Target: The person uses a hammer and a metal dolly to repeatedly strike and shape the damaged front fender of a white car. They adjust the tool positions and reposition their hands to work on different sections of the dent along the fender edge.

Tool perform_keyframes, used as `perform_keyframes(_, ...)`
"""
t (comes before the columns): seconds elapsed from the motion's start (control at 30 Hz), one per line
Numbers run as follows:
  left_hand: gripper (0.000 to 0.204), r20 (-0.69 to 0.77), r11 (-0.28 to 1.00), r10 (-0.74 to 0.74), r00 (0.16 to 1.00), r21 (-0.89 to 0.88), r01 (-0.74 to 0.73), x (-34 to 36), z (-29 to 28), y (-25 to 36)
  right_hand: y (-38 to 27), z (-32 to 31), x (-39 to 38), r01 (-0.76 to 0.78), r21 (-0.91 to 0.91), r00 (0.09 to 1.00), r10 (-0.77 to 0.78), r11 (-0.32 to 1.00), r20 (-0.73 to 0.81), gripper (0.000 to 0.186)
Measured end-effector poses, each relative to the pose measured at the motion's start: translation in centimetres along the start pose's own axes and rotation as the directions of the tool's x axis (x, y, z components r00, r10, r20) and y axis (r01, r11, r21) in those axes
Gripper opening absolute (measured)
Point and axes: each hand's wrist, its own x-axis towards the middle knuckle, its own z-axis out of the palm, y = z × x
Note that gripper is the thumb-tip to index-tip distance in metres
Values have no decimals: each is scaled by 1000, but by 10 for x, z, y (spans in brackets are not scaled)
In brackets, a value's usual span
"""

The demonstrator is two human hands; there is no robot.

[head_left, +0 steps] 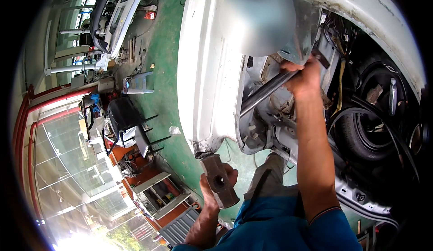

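My left hand (209, 197), low in the middle of the view, grips a worn steel hammer head (226, 191) with a round hole and no handle visible, held beside the lower corner of the white car body panel (205, 93). Higher up, my right hand (303, 80) is closed around a shiny steel bar (266, 94) that slants down-left into an opening of the bodywork (257, 131). A short dark metal piece (321, 58) lies just beyond that hand. A blurred round patch hides what is above it.
At right is the trunk with a spare tyre (361, 138), hoses and wiring. On the green floor (164, 70) at left stand a black chair (122, 118), a plastic stool (137, 83) and a bumper (122, 12). A wheeled tool cart (160, 192) is at lower left.
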Motion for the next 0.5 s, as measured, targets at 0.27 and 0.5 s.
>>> perform_keyframes(0.27, 18, 23, 860, -233, 972, -462, 217, -3, 0, -14, 41, -2, -20, -115, 115, 993, 115, 987, 7, 6)
perform_keyframes(0.5, 19, -11, 959, -122, 993, -261, 115, -2, 0, -10, -1, -24, 4, -34, 252, 999, 38, 967, -12, 5)
